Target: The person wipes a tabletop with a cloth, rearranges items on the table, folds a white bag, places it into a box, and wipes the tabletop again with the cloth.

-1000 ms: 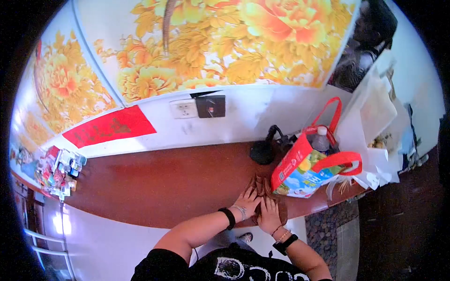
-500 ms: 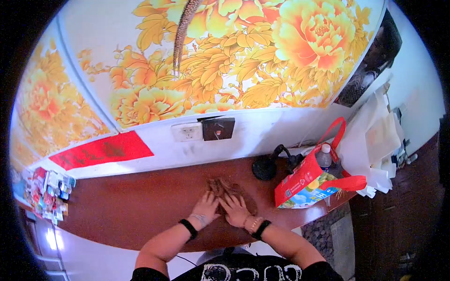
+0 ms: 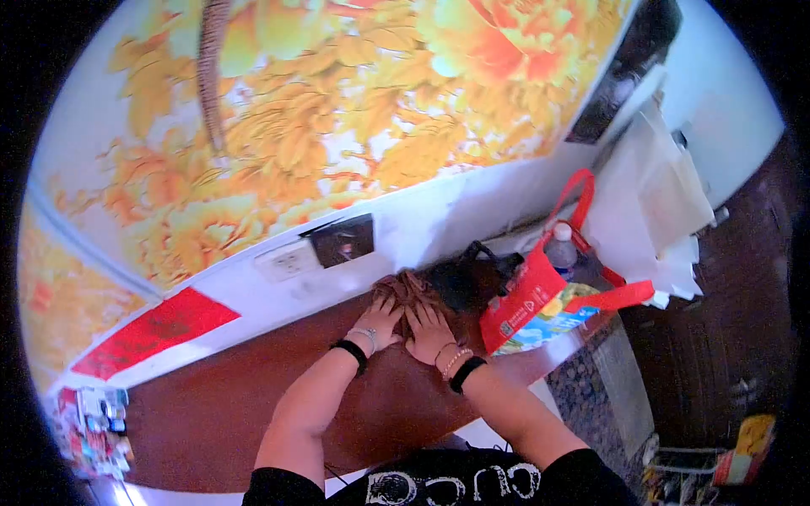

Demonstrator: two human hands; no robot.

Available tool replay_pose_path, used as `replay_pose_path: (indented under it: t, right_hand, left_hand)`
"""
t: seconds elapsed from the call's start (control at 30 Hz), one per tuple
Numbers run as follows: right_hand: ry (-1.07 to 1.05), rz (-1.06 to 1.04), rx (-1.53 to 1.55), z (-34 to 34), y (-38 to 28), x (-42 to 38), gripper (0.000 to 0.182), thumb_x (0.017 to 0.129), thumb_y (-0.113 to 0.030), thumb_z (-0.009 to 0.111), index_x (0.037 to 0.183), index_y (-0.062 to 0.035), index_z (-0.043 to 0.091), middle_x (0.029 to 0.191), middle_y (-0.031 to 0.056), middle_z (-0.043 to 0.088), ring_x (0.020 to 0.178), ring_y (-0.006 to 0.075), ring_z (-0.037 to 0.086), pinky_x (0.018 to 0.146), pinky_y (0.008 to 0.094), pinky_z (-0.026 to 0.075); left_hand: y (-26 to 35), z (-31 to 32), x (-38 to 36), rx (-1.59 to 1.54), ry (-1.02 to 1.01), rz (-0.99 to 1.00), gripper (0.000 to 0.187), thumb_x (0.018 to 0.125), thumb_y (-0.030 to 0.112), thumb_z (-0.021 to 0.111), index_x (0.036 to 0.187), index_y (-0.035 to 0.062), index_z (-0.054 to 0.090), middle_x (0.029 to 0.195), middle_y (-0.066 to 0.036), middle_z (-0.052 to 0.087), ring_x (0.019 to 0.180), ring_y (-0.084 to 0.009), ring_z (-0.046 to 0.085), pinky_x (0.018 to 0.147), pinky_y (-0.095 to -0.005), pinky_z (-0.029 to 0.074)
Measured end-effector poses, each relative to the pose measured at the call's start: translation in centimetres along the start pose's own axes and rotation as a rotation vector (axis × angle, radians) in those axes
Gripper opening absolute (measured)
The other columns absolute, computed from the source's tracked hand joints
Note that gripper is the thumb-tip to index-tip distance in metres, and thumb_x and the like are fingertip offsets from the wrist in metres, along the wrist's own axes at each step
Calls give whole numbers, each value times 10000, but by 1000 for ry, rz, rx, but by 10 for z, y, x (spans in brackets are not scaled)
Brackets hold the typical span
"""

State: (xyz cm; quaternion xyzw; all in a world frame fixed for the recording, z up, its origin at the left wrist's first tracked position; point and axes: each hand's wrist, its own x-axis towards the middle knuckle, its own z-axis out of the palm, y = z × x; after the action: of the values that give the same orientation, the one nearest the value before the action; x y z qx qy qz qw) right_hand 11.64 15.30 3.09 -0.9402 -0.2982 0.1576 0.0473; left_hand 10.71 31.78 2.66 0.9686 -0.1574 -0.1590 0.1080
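Observation:
A crumpled brown cloth (image 3: 407, 287) lies on the reddish-brown tabletop (image 3: 245, 413), close to the wall. My left hand (image 3: 378, 324) rests flat on its near left part, fingers stretched forward. Beside it, my right hand (image 3: 429, 332) presses down on the cloth's right part with the fingers spread. Both palms face down and neither hand is closed around the cloth. Part of the cloth is hidden under them. A black round-based stand (image 3: 456, 285) is just right of the cloth, blurred.
A red shopping bag (image 3: 527, 308) stands at the table's right, with a plastic bottle (image 3: 561, 249) by its handles. White sheets (image 3: 645, 202) are behind it. Small packages (image 3: 93, 430) crowd the left end. A wall socket (image 3: 287, 261) and a dark wall box (image 3: 342, 240) sit above the table.
Both hands have slid forward with the cloth, toward the wall and the black stand. The head view has tilted and turned right, showing a rack at lower right.

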Motion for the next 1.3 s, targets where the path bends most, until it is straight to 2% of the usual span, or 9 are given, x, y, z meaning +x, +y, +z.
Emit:
replay_pose_path:
  t: [0.33,0.6,0.73,0.77,0.87,0.9,1.0,1.2,1.3]
  right_hand:
    - [76,68,78,7,13,-12,668,818,-322,452,1390,-78,207,1437,167,193,1343,317,122,1079,481,86]
    - [66,-269,123,33,17,-89,588,856,-253,446,1386,-102,240,1439,149,196,1345,289,139,1085,470,75]
    - [80,-394,108,54,35,-126,569,850,-244,477,1370,-107,291,1413,134,265,1324,282,207,1069,458,160]
    - [237,-438,143,54,44,-139,498,810,-226,517,1284,-110,420,1337,101,375,1250,273,320,1018,449,260]
    - [140,-540,170,42,85,-164,402,763,-196,540,1157,-122,520,1224,69,454,1143,256,402,943,432,335]
    - [244,-590,121,41,102,-169,331,718,-181,559,1044,-130,562,1101,51,491,1040,245,443,860,417,393]
    - [56,-522,101,28,154,-190,331,708,-170,573,1037,-133,565,1072,66,498,1028,264,453,846,408,415]
    - [160,-413,326,30,275,-264,307,674,-151,590,977,-103,584,1005,115,526,969,326,479,847,411,418]
    - [125,-331,427,36,327,-306,303,671,-154,588,967,-91,578,943,138,545,930,336,500,841,422,413]
  left_hand:
    - [14,4,9,-182,47,-15,678,713,246,685,1298,92,379,1408,-220,221,1301,-408,177,1084,-415,184]
    - [59,35,-68,-40,35,52,667,753,267,656,1284,-11,363,1386,-248,233,1304,-407,163,1078,-421,193]
    - [102,50,-97,10,84,62,620,774,276,635,1263,-17,392,1344,-259,284,1282,-419,197,1071,-430,201]
    - [117,54,-100,38,146,56,553,769,257,632,1222,1,445,1277,-247,358,1225,-418,282,1038,-433,260]
    - [165,62,-97,40,188,33,471,747,232,635,1148,18,511,1192,-222,430,1136,-402,371,978,-434,325]
    - [183,68,-92,60,314,79,357,727,171,619,1047,23,563,1115,-195,476,1030,-382,438,904,-431,381]
    - [242,80,-61,46,345,57,304,707,119,599,995,20,581,1086,-197,491,1002,-381,453,882,-427,398]
    - [346,85,15,-106,354,116,214,707,96,584,908,30,614,975,-156,549,942,-342,515,821,-405,434]
    - [407,84,46,-270,171,242,173,745,91,558,894,20,610,931,-170,555,881,-347,544,785,-395,452]
